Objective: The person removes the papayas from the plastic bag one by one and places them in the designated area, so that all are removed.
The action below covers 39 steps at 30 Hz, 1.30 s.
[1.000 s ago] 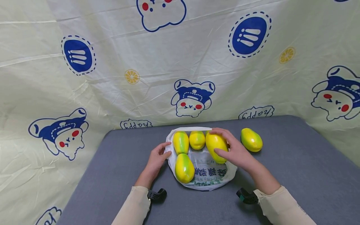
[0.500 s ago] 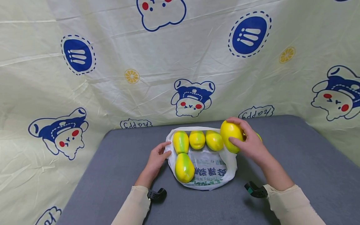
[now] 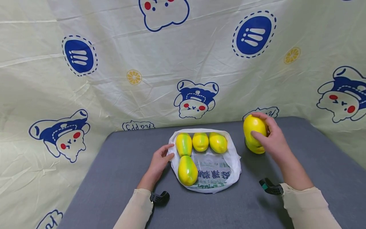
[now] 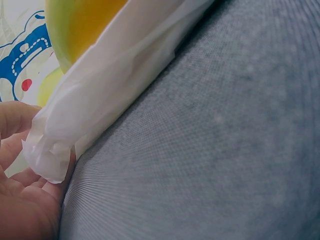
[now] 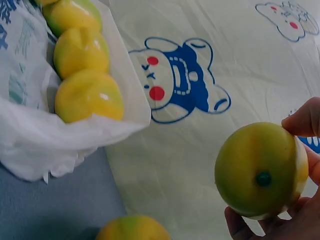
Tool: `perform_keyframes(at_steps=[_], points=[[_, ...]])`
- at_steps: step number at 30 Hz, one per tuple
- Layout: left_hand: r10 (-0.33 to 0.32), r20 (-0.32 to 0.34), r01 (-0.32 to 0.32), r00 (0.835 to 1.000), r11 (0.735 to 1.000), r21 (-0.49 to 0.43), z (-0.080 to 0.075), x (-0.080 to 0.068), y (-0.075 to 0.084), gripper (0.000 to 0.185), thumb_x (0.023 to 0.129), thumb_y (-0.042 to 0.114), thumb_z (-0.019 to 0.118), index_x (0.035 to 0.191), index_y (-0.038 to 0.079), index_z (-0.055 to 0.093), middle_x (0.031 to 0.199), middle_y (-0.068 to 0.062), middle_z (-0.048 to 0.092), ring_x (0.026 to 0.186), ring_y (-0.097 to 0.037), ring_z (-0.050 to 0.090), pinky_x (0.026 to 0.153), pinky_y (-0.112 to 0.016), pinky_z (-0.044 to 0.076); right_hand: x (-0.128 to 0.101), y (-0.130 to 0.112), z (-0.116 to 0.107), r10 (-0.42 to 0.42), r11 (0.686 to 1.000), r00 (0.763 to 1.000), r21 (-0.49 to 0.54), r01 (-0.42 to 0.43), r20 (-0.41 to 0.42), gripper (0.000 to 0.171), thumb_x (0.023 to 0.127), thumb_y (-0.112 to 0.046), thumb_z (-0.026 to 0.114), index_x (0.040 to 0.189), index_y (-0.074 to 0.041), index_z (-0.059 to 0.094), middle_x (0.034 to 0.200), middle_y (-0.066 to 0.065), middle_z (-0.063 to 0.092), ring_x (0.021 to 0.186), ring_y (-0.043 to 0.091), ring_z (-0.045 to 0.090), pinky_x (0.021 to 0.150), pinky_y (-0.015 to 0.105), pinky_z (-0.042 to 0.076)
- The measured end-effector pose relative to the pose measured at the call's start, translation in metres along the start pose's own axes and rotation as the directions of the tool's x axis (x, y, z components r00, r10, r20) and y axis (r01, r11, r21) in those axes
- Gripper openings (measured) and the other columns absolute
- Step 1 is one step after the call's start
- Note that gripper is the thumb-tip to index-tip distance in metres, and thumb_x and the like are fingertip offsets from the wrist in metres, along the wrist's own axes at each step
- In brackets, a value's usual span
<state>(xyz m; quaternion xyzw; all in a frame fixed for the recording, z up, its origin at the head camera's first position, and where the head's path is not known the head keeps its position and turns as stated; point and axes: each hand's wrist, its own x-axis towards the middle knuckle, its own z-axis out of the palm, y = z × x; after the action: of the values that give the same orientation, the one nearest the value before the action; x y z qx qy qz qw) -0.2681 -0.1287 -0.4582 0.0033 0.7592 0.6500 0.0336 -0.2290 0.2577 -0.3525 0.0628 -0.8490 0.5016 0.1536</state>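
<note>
Head view, with both wrist views. The right hand [image 3: 273, 140], at right of centre in the frame, grasped a yellow-green mango [image 3: 254, 127] with fingers and thumb curled round it, holding it directly above a second mango [image 3: 255, 149] that lay on the grey table [image 3: 114, 178]; whether the two fruits touched could not be told. In the right wrist view the held mango [image 5: 260, 170] appeared at lower right with its dark stem end facing the camera, and the top of the second mango [image 5: 132, 229] showed at the bottom edge.

The left hand [image 3: 158, 162], at centre-left, pinched the left edge of a white plastic bag [image 3: 213, 173] lying flat on the table; the left wrist view showed the bag's rim [image 4: 55, 150] caught between thumb and fingers. On the bag lay four mangoes: a row of three along its far edge [image 3: 184, 143] [image 3: 200, 142] [image 3: 218, 142] and one [image 3: 187, 170] nearer the person at lower left. A cream cloth [image 3: 114, 63] printed with blue cartoon figures filled the upper frame behind the table.
</note>
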Motion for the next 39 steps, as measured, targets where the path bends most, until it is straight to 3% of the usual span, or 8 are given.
perform_keyframes(at_steps=[8, 20, 30, 39], points=[[0.005, 0.002, -0.005, 1.000, 1.000, -0.010, -0.002, 0.000, 0.000, 0.040, 0.097, 0.011, 0.062, 0.136, 0.014, 0.060, 0.157, -0.012, 0.043, 0.148, -0.032, 0.035, 0.121, -0.050, 0.030, 0.004, 0.016, -0.015, 0.081, 0.997, 0.995, -0.003, -0.082, -0.057, 0.061, 0.099, -0.019, 0.058, 0.154, -0.031, 0.035, 0.156, 0.009, 0.025, 0.119, 0.022, 0.037, 0.082, 0.020, 0.041], [-0.002, -0.001, 0.002, 1.000, 1.000, 0.008, -0.001, 0.000, -0.001, 0.039, 0.097, 0.011, 0.062, 0.136, 0.016, 0.061, 0.154, -0.011, 0.046, 0.145, -0.033, 0.040, 0.120, -0.051, 0.033, 0.006, 0.050, -0.030, 0.140, 0.989, 0.979, -0.027, -0.145, -0.147, 0.058, 0.099, -0.020, 0.055, 0.153, -0.027, 0.037, 0.158, 0.018, 0.020, 0.120, 0.032, 0.034, 0.082, 0.027, 0.037], [-0.006, -0.005, 0.006, 1.000, 1.000, 0.002, 0.000, 0.000, -0.001, 0.040, 0.096, 0.011, 0.063, 0.135, 0.017, 0.061, 0.154, -0.009, 0.046, 0.142, -0.031, 0.042, 0.119, -0.050, 0.035, 0.006, 0.080, -0.037, 0.236, 0.965, 0.963, -0.084, -0.248, -0.131, 0.061, 0.099, -0.023, 0.053, 0.156, -0.018, 0.031, 0.156, 0.026, 0.020, 0.121, 0.042, 0.034, 0.081, 0.039, 0.039], [0.001, 0.005, -0.001, 1.000, 1.000, 0.001, 0.000, 0.001, -0.001, 0.039, 0.097, 0.011, 0.062, 0.136, 0.016, 0.060, 0.155, -0.010, 0.045, 0.144, -0.032, 0.040, 0.120, -0.050, 0.033, 0.002, 0.103, -0.038, 0.287, 0.947, 0.954, -0.124, -0.296, -0.091, 0.063, 0.100, -0.024, 0.051, 0.156, -0.007, 0.027, 0.152, 0.035, 0.021, 0.123, 0.052, 0.030, 0.088, 0.062, 0.037]])
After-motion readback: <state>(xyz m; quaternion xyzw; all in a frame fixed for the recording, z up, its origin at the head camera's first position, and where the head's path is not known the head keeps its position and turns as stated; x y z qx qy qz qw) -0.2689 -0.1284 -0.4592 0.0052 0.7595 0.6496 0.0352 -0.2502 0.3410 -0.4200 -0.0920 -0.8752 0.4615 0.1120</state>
